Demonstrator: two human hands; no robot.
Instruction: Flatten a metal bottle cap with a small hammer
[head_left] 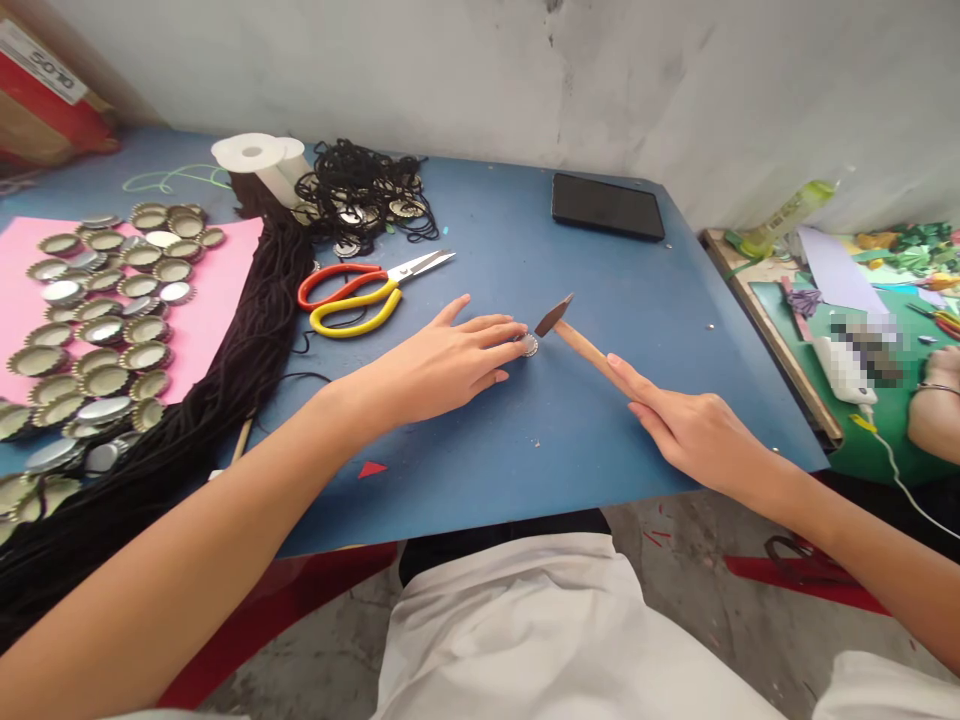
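Left hand (442,365) pins 1 bottle cap (529,345) under outstretched fingertips (514,332); right hand (694,430) grips the hammer (581,345) (head just beside the cap). A crooked strike could hit those fingers.

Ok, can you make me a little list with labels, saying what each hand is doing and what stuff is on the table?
left hand: flat, fingers pressing on a bottle cap
right hand: holding a small hammer by its wooden handle, head right next to the cap
surface: blue table
scissors: red and yellow handles, behind the left hand
pink paper: far left, covered in loose caps
black cord: long bundle beside the paper
someone else: an arm at the right edge
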